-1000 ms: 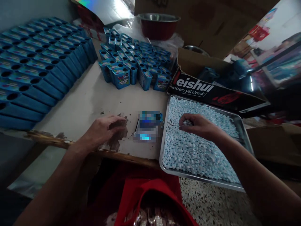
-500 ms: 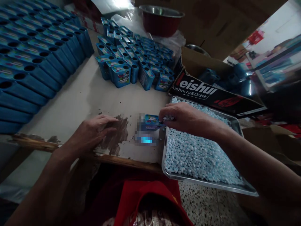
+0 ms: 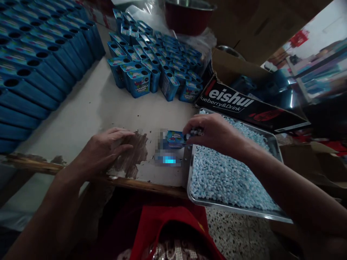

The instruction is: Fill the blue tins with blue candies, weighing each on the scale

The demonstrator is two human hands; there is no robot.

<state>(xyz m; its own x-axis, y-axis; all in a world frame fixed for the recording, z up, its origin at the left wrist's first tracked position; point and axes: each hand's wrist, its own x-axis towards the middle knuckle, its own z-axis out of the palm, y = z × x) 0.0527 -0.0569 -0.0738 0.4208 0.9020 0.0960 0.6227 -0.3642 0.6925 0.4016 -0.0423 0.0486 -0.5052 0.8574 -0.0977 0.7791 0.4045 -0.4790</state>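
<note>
A person's right hand (image 3: 214, 133) hovers at the near left corner of a metal tray (image 3: 273, 146) heaped with pale blue candies (image 3: 230, 177), its fingers pinched narrowly around a few of them right at the top of a small blue box (image 3: 175, 139) that stands on the tabletop (image 3: 89, 115) just beside the tray. The box's lower part is blurred, and whether the fingertips touch the box cannot be told. The left hand (image 3: 108, 150) lies palm down and empty, fingers loosely together, on a worn brown patch of the tabletop near its front edge, apart from the box. Farther back, a cluster of upright blue boxes (image 3: 159, 68) with round holes in their tops stands in close ranks; a larger bank of blue boxes (image 3: 38, 61) fills the left side. A black carton (image 3: 244, 104) printed with white lettering lies just behind the tray, holding dark blue items that are too dim to make out. A red bowl (image 3: 188, 16) with a metal rim sits at the far end of the tabletop. Red fabric (image 3: 168, 231) shows below the table's edge, over a speckled floor (image 3: 238, 234).
</note>
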